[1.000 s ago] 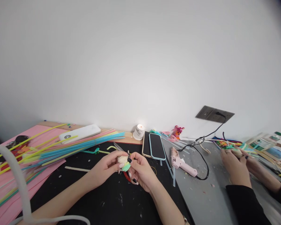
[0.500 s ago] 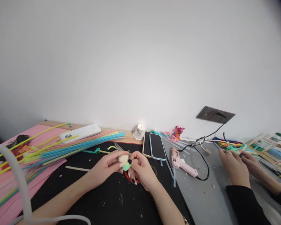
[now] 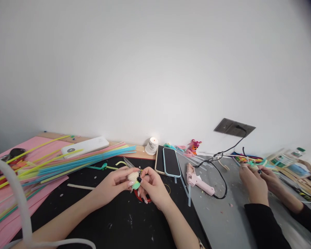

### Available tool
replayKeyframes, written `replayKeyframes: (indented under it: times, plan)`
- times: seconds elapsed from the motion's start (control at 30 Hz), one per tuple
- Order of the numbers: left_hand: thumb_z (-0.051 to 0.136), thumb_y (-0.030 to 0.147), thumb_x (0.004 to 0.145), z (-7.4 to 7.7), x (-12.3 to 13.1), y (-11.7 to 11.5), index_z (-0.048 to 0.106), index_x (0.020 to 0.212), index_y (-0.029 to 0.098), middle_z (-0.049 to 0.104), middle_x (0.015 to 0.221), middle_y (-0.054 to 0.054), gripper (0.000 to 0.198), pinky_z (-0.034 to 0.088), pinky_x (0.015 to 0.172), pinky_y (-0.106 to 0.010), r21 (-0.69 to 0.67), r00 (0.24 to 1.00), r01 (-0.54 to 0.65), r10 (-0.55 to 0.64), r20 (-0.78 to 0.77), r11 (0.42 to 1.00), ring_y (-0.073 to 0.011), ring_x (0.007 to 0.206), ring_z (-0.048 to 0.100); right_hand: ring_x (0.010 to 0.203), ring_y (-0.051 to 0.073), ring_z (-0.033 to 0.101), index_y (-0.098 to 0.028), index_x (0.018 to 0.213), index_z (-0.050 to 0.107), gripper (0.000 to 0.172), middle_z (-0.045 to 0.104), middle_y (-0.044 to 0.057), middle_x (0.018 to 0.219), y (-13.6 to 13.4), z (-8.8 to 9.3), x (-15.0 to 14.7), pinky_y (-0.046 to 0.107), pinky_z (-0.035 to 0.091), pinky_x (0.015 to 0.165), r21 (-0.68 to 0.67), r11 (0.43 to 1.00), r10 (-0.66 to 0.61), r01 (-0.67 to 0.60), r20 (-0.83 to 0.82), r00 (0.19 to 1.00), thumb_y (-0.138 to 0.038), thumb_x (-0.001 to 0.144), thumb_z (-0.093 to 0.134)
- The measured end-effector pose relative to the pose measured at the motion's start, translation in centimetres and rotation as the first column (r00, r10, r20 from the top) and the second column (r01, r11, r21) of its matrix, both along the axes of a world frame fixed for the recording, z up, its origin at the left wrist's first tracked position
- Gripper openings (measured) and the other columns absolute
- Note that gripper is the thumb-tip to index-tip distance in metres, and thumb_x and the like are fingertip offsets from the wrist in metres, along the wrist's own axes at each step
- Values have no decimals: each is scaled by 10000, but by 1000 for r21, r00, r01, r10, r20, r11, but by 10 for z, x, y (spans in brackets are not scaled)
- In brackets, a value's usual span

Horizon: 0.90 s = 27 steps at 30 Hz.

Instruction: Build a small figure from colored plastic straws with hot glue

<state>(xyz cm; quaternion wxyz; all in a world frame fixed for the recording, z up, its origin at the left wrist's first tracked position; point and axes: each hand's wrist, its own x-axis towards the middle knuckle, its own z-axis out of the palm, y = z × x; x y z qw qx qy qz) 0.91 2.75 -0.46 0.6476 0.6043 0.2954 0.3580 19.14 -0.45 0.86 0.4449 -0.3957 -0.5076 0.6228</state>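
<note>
A small fuzzy piece of cream and mint-green pipe cleaner (image 3: 136, 185) is pinched between my two hands, above the black mat (image 3: 119, 221). On its left side, my left hand (image 3: 114, 183) is closed with thumb and fingers around the cream part. My right hand (image 3: 154, 188) grips it from the right, its dark-nailed thumb against the piece; the fingers hide some of it. Under my hands lie scissors with red handles (image 3: 139, 197), their blades pointing to the back left.
Bundled pipe cleaners (image 3: 85, 162) and a white power bank (image 3: 85, 146) lie left. Behind are a paper cup (image 3: 152, 146) and phones (image 3: 171, 162). A corded pink glue gun (image 3: 200, 181) lies right, near another person's hands (image 3: 256, 185). A white tube (image 3: 23, 204) crosses the lower left.
My view has shifted slightly, so the scene sits a little further left. Both hands keep hold of the fuzzy piece, with a small shift of the fingers.
</note>
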Motion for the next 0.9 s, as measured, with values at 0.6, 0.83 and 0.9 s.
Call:
replayKeyframes:
  times: [0.6,0.83,0.9]
  plan:
    - [675,341,794,3,0,0,533,1178,201,659,1023,-41,433,530,836,-336,-143,1000,-6,9,19,990,-197,926,641,306,61,470,-217,860,396,311,623,-77,525,4,-8,0,133,355,292,2,999,50,-50,-97,994,-420,810,626]
    - [598,355,849,-2,1,3,487,1206,176,590,713,31,414,468,555,-240,-11,999,5,-5,-42,1000,-104,552,528,310,57,469,-213,855,402,304,619,-80,528,3,-7,1,134,362,299,7,1000,28,-28,-69,997,-413,815,627]
    - [582,354,862,-3,2,3,459,1235,179,584,691,35,430,451,532,-236,-21,999,25,-26,-31,999,-102,533,517,311,54,470,-211,852,405,303,617,-81,528,3,-6,1,131,363,303,10,1000,27,-26,-68,997,-410,814,630]
